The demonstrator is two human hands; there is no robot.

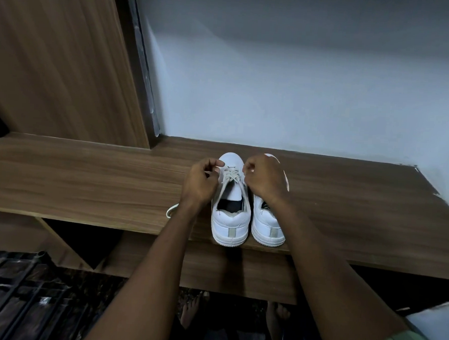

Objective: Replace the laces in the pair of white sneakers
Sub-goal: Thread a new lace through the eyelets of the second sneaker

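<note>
Two white sneakers stand side by side on a wooden shelf [86, 177], heels toward me. The left sneaker [230, 222] carries an off-white lace [229, 176] crossed through its front eyelets only. My left hand [200, 181] pinches one end of that lace at the shoe's left side, fingers curled. My right hand [263, 181] pinches the other end at the shoe's right side and covers much of the right sneaker [268, 229]. A loose loop of lace [171, 210] lies on the shelf under my left wrist.
A pale wall [302, 82] rises behind the shelf and a wooden panel [54, 54] stands at the left. A dark grille [13, 296] lies on the floor at lower left. Bare feet [193, 310] show below the shelf's front edge.
</note>
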